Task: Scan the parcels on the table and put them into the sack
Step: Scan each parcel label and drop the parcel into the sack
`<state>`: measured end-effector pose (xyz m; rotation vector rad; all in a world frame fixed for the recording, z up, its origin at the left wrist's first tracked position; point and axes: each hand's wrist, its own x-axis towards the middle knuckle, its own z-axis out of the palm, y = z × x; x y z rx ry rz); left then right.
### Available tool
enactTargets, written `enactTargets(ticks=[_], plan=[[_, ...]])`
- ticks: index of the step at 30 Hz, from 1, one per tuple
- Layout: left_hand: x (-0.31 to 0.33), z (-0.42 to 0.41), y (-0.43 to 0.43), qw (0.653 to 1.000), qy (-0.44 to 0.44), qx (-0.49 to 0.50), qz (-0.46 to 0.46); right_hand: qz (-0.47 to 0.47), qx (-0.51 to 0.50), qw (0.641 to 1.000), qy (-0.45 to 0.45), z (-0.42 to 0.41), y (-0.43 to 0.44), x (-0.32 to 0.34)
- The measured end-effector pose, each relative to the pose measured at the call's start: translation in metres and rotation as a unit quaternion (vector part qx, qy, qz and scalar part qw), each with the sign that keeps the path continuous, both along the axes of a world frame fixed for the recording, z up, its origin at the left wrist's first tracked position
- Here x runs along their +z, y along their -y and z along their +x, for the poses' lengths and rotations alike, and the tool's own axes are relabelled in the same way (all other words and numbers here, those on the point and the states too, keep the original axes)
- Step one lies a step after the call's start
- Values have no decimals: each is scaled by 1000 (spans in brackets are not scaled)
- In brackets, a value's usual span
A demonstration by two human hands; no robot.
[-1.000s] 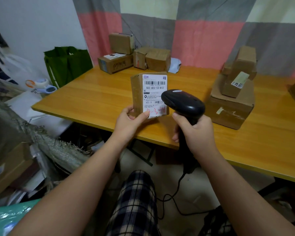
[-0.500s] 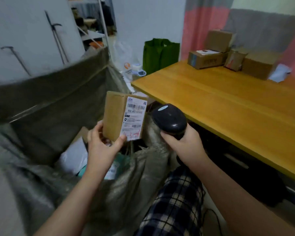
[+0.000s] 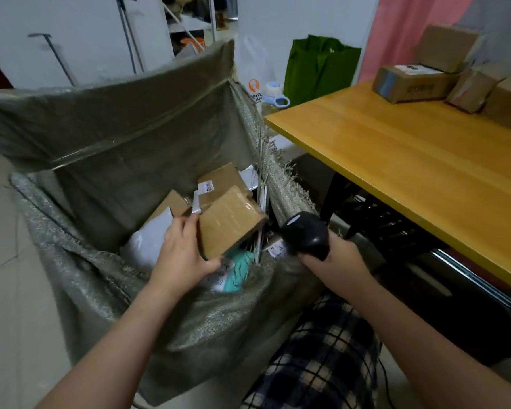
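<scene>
The left hand (image 3: pixel 183 255) pinches a brown cardboard parcel (image 3: pixel 230 222) at its near corner, thumb under the lower edge and fingers along the left side. The parcel is tilted, label side hidden, inside the mouth of the grey-green woven sack (image 3: pixel 101 119). The right hand (image 3: pixel 334 261) is curled round a black handheld scanner (image 3: pixel 306 234) just at 3 o'clock from the parcel, over the sack's near rim.

Under the parcel the sack is crowded: a white plastic mailer (image 3: pixel 148 240) at 9 o'clock, a teal mailer (image 3: pixel 239 270) at 6 o'clock, and two more cardboard boxes (image 3: pixel 222 181) at 12 o'clock, one with a white label. The sack's frayed edge (image 3: pixel 278 172) hangs between the parcel and the yellow wooden desk (image 3: pixel 410 160), which fills the 3 o'clock side. At 1 o'clock on the desk is a cluster of brown boxes (image 3: pixel 407 87), one stacked on another. Beyond the desk corner stand a green fabric bag (image 3: pixel 322 69), a white plastic bag (image 3: pixel 257 69) and a blue tape dispenser (image 3: pixel 275 95).

The scanner's handle is covered by the right hand. The label by the scanner is too small to read. The desk and its boxes are cut off at the right border. Plaid trousers (image 3: pixel 322 358) show at 5 o'clock.
</scene>
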<state>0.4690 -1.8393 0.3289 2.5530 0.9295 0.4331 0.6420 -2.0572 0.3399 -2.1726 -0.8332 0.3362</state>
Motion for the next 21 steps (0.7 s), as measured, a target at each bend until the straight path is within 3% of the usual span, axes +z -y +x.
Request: enactTargets(ticks=[6,10,13,17,21], plan=[[-6,18,1,993,-118,20,18,48,-63,997,-23,-3,30,-4],[-16,49,9,980,-192,-41,-30,64,-71,995,-15,-7,41,-9],[-20,57,11,971,-231,-55,-16,94,-80,992,-6,-9,47,-7],[-1,64,23,982,-158,-81,67,141,-101,985,-3,-7,54,0],[35,89,57,985,-53,-146,79,148,-139,979,-3,1,67,15]])
